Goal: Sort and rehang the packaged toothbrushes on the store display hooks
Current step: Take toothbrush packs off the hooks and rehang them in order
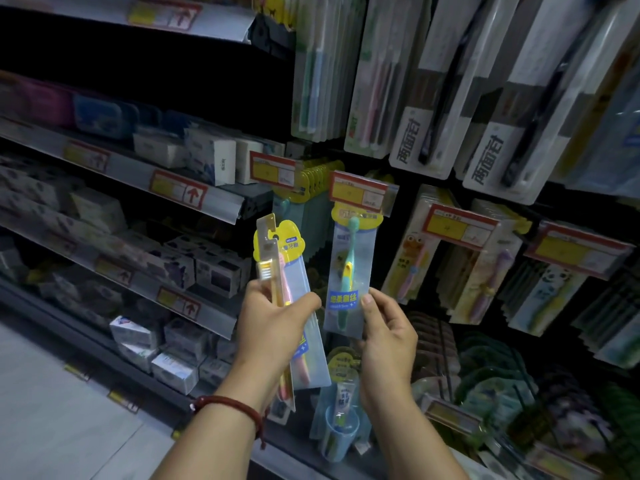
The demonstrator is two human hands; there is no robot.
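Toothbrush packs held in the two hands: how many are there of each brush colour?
Pink brush pack, left hand: 1
Yellow brush pack, left hand: 1
Teal brush pack, right hand: 1
Total: 3

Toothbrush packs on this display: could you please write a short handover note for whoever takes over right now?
Left grip: holds two packs together, a pink toothbrush pack and a yellow toothbrush pack in front of it.
Right grip: pinches the lower edge of the teal toothbrush pack; its top is behind a price tag, so I cannot tell whether it is hooked.
Done: other hanging packs fill neighbouring hooks.
Left: seat the teal pack if needed, then probably hang the two held packs with matching kinds.
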